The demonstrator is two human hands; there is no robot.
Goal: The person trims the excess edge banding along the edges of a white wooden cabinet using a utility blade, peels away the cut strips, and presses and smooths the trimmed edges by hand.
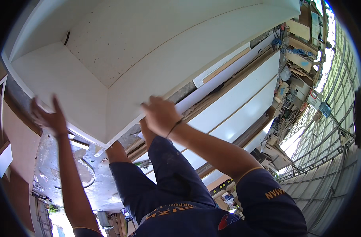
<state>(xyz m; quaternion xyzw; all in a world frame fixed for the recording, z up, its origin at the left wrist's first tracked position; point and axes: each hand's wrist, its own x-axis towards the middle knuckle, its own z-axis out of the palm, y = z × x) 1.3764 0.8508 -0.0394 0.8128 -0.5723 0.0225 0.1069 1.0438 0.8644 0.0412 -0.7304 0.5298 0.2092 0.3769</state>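
A large white box-shaped cabinet [72,81] lies open in front of me, its inside speckled with dark bits. My left hand [50,116] is raised at its left near corner, over the rim, with fingers spread and nothing in them. Above the near edge, right of the corner, my right hand [161,115] is closed, fingers curled and a little smeared by motion. Whether it holds something small is hidden; the cabinet's edge runs just behind it. A dark band [173,128] circles my right wrist.
Long white panels [243,106] and wooden boards are stacked to the right. Brown boards [20,142] lean at the left. A dark hose or cable [92,177] curves on the grey floor [66,193]. Piled clutter [293,93] stands along the right, before a metal-framed wall [326,189].
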